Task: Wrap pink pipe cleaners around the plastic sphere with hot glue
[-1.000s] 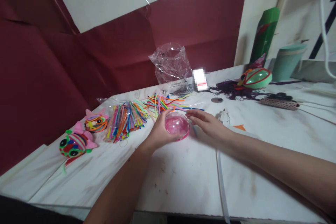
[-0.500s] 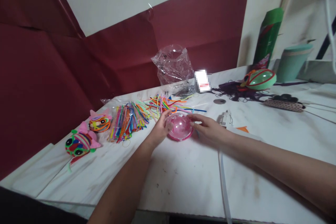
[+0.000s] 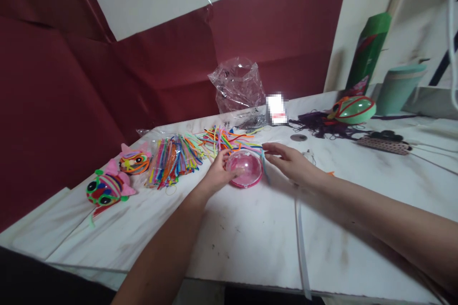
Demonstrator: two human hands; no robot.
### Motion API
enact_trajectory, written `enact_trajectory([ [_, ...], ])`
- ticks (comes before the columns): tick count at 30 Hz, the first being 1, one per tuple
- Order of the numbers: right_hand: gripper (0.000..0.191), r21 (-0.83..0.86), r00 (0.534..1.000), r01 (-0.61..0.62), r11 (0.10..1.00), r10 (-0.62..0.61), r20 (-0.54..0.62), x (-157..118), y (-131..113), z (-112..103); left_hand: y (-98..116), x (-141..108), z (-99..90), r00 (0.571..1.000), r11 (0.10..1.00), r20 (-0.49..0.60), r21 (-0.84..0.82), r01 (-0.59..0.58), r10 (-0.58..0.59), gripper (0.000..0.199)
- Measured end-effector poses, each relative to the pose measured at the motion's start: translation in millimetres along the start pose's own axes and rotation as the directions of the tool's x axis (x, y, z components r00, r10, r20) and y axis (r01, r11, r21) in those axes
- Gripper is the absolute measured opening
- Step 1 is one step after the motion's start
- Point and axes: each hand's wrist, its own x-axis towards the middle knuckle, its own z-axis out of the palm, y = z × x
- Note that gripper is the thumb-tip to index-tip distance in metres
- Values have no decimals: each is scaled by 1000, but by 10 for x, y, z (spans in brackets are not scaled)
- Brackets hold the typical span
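Observation:
A clear pink-tinted plastic dome [image 3: 246, 167] with a darker pink rim sits on the table in front of me. My left hand [image 3: 219, 171] grips its left side, the thumb lying against the dome and the fingers curled round the edge. Just off the dome's right side, my right hand [image 3: 286, 163] has its fingers stretched forward and apart, with nothing plainly held. A thin light blue strip [image 3: 265, 164] runs beside the dome near those fingertips; whether the fingers touch it I cannot tell.
Bundled colourful pipe cleaners [image 3: 175, 159] lie left, loose ones behind the dome. Two decorated fish-like balls [image 3: 107, 189] are farther left. A clear bag [image 3: 238, 88] stands at the back. A green-and-red ball [image 3: 356, 109], purple threads [image 3: 318, 121] and a cup [image 3: 402, 88] are right. My right hand partly hides a glue gun [image 3: 308, 156].
My right hand has come off the dome's right edge, and its fingers have straightened. The left thumb now lies farther over the dome. The view has shifted slightly.

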Motion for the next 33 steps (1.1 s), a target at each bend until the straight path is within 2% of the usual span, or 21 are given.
enact_trajectory([
  [4,37,-48,998,22,999,-19,67,-4,-30,-34,62,12,-34,995,998,-104,-69,-14,6,69],
  [7,37,-93,997,26,995,-18,79,-26,-20,-4,99,-3,-49,981,995,-170,-46,88,-94,56],
  [10,42,-111,996,48,993,-39,80,-52,-24,30,134,-39,-30,978,987,-128,-42,158,-162,57],
  [14,44,-67,989,61,996,-51,137,-67,-22,63,145,-66,7,989,990,-65,-53,129,-132,75],
  [19,44,-139,1000,-20,990,22,14,-35,36,46,64,-72,58,987,987,64,-63,151,-147,70],
  [21,47,-129,997,-31,991,39,63,-24,49,27,67,-110,93,990,996,110,-11,90,-88,84],
  [23,53,-73,990,-15,997,25,136,-28,54,26,106,-164,123,992,992,121,118,-37,23,100],
  [25,60,11,988,14,1000,-16,156,-45,63,54,150,-206,133,983,949,103,262,-176,154,100],
  [27,66,83,989,28,996,-40,146,-66,85,106,162,-211,119,964,917,92,298,-266,250,99],
  [30,64,114,988,44,992,-60,144,-80,145,181,109,-154,65,967,953,43,165,-253,249,105],
  [33,54,71,988,77,995,-86,131,-70,214,210,36,-80,4,971,979,151,60,-194,183,90],
])
